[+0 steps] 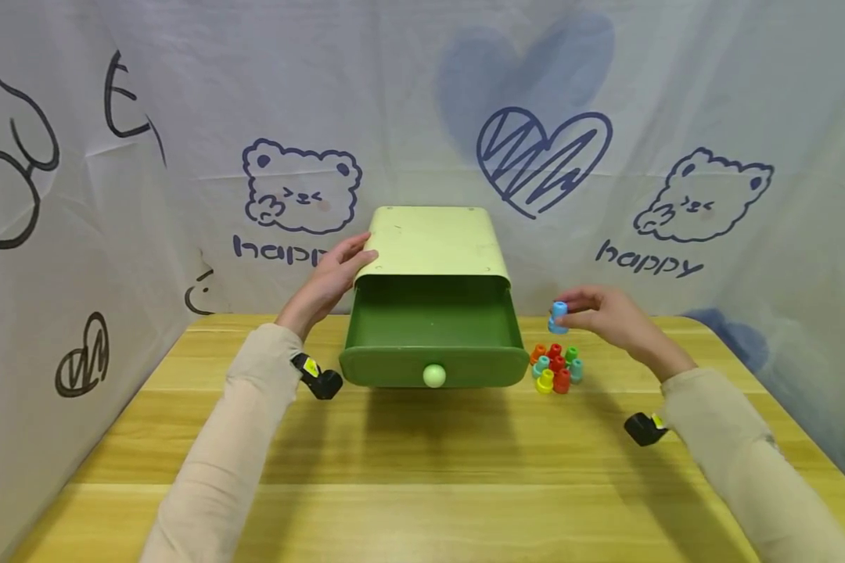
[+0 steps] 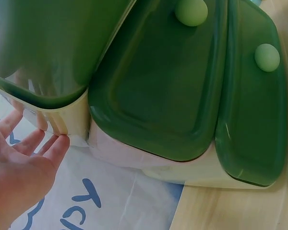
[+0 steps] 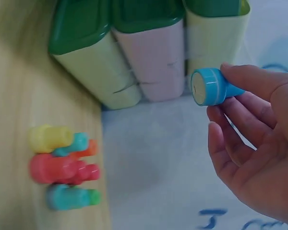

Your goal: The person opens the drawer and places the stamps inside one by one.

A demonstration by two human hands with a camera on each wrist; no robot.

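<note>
A blue toy stamp [image 1: 559, 317] is pinched between the thumb and fingers of my right hand [image 1: 602, 319], above the table's back edge. Its round, pale stamping face [image 3: 199, 88] shows in the right wrist view. My left hand [image 1: 329, 283] rests with relaxed fingers against the upper left side of a small drawer cabinet [image 1: 433, 242]. The cabinet's top drawer [image 1: 433, 313], green with a pale round knob [image 1: 433, 376], is pulled out, and its visible floor is bare. Below it in the left wrist view are two closed green drawers [image 2: 158, 91].
Several stamps in red, yellow, orange, green and teal stand in a cluster, among them a yellow stamp [image 1: 545, 381], on the wooden table [image 1: 422, 485] right of the cabinet. A white curtain [image 1: 408, 102] with drawn bears and hearts hangs behind the table and along its sides.
</note>
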